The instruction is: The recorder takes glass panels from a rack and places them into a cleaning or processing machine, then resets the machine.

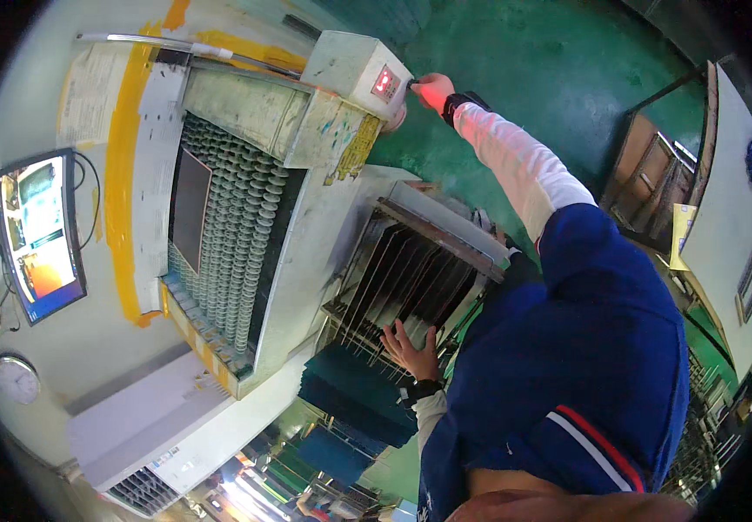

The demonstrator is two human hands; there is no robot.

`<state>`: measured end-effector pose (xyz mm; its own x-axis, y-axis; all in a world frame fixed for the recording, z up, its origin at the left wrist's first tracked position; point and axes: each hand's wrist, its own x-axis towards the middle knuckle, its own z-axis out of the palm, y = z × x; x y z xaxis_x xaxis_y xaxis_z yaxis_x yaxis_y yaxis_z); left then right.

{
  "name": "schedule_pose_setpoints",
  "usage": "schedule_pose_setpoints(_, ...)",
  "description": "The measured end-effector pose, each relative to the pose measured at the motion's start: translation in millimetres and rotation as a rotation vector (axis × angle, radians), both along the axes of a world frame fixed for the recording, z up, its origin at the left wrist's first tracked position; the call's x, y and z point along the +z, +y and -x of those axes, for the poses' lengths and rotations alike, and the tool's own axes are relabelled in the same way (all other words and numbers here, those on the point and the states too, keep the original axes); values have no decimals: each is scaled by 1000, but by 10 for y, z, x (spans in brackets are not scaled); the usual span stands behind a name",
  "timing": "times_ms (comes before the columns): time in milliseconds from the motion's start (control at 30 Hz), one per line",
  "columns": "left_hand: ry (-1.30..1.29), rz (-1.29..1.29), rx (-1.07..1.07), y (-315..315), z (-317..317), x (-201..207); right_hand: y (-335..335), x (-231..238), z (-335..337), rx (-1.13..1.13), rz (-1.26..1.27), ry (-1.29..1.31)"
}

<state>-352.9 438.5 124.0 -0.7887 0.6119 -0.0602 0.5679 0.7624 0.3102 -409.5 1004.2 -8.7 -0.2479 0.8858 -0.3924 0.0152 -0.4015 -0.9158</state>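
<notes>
1. While the bare right hand [432, 92] held its fingertips closed on a small black knob [411, 83] at the pale, boxy control unit [345, 68] with a red display [384, 83], that adjustment looked unfinished.
2. The bare left hand [411, 352] hung free, fingers spread, near the dark slotted metal rack [432, 233].
3. One flat, dark rectangular panel [191, 211] lay on the grey disc rollers [245, 213], so its placing seemed done; how much work remained could not be told.
</notes>
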Motion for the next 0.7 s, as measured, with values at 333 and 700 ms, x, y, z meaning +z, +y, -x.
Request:
schedule_pose_setpoints(333, -13, 27, 22, 73, -23, 3, -44, 63, 7, 12, 5, 52)
schedule_pose_setpoints(700, 47, 22, -17, 40, -12, -50, -54, 70, 19, -17, 16, 52)
